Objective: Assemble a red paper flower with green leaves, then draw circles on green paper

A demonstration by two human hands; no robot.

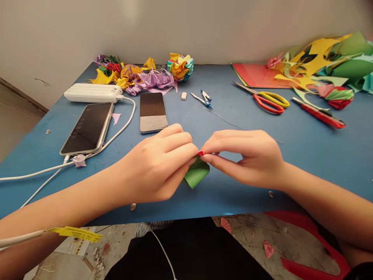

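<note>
My left hand (157, 161) is closed over a piece of green paper (197, 174), whose lower part hangs out below the fingers. A small red rolled or crumpled paper piece (200, 153) sits at the top of the green paper, between the two hands. My right hand (247, 155) pinches the red piece between thumb and fingertips from the right. Both hands are held above the front of the blue table (116, 210). How the red and green papers join is hidden by the left fingers.
A phone (153, 112), a cabled phone (87, 130) and a white power bank (93, 92) lie left. Behind are paper flowers (154, 79), an eraser (183, 96) and a compass (202, 100). Scissors (266, 100), a red cutter (320, 113) and paper scraps (317, 58) lie right.
</note>
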